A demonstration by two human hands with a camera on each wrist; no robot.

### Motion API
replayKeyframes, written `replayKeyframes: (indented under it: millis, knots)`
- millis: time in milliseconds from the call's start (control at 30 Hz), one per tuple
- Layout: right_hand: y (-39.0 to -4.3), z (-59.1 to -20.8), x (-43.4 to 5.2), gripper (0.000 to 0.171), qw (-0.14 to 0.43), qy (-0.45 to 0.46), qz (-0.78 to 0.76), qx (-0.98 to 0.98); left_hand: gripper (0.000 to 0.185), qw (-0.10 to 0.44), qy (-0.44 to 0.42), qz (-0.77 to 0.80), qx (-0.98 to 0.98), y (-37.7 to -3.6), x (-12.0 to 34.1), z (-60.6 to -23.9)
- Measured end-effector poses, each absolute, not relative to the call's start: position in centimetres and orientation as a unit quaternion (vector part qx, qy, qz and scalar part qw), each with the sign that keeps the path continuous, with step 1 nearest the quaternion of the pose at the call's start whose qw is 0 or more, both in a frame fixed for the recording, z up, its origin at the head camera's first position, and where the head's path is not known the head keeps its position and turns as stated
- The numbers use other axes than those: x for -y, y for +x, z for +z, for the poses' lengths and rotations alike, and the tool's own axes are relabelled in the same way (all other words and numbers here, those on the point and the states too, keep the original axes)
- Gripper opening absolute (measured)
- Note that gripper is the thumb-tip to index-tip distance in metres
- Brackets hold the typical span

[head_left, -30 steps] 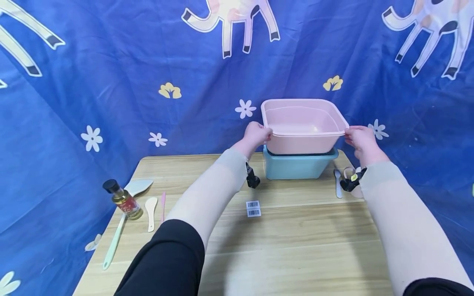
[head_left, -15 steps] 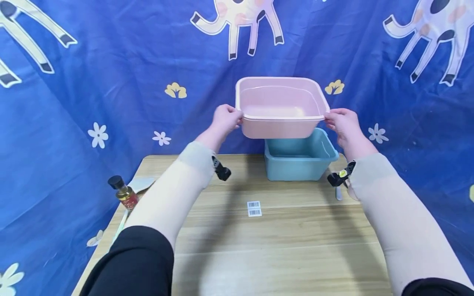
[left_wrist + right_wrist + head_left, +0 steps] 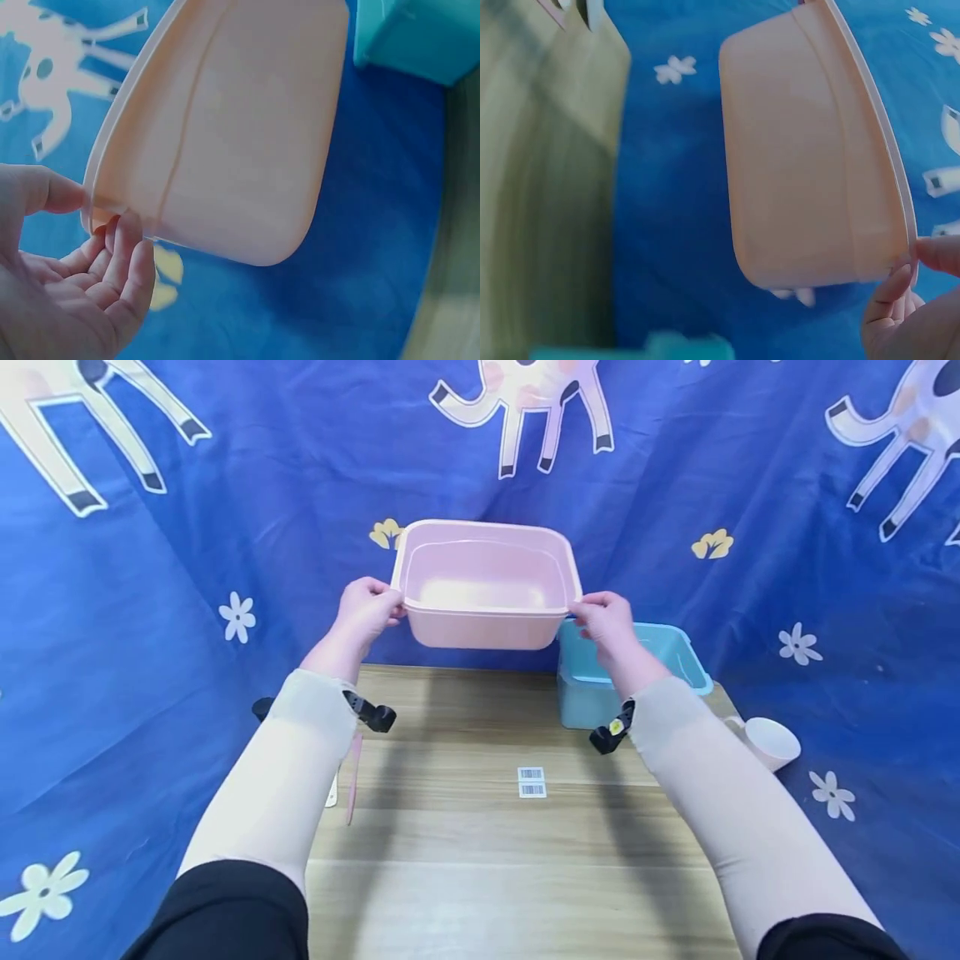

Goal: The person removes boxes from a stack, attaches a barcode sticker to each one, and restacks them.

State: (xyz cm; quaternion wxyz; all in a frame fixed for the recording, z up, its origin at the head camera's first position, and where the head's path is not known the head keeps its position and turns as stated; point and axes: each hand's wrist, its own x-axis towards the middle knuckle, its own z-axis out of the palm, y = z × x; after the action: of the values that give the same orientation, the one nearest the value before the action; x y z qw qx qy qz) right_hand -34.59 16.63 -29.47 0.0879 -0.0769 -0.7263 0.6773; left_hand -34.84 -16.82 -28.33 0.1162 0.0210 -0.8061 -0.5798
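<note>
A pink plastic bin (image 3: 483,631) hangs above the back of the table, its open top tilted toward me. My left hand (image 3: 363,614) pinches its left rim corner, thumb on the outside and fingers under the lip, as the left wrist view shows. At the right corner my right hand (image 3: 609,622) pinches the same rim. The bin looks bare inside. Behind and below my right wrist stands a teal bin (image 3: 660,647) on the table, partly hidden by that arm.
On the wooden table (image 3: 517,877) lies a barcode sticker (image 3: 532,782). A pink stick-like utensil (image 3: 354,781) sits left, beside my left forearm. A white cup (image 3: 772,742) lies tilted at the right edge. A blue patterned cloth (image 3: 300,460) hangs behind.
The pink bin rose off the teal bin and travelled left with both hands still pinching its rim. The teal bin stayed on the table, now uncovered. The head view shifted slightly.
</note>
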Motion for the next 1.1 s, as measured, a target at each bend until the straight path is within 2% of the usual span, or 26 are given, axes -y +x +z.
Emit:
replayKeyframes:
  millis: [500,767,967,1100]
  knots:
    - [-33.9,-39.3,-9.8,0.022,0.013,-0.146,0.717,0.681,0.013,0.071,0.117,-0.569,0.811,-35.3,21.2,-37.7]
    - [-34.0,-42.8,-9.9,0.03,-0.003,-0.184,0.685,0.705,0.029,0.031,0.137,-0.589,0.796,-35.3,20.5,-42.3]
    - [-34.1,-44.2,-10.4,0.027,-0.031,-0.188,0.676,0.712,0.025,0.021,0.142,-0.585,0.798,-34.7,20.2,-44.0]
    - [-34.1,-44.9,-10.8,0.031,-0.043,-0.184,0.685,0.704,0.029,0.012,0.142,-0.582,0.801,-34.8,20.0,-44.6]
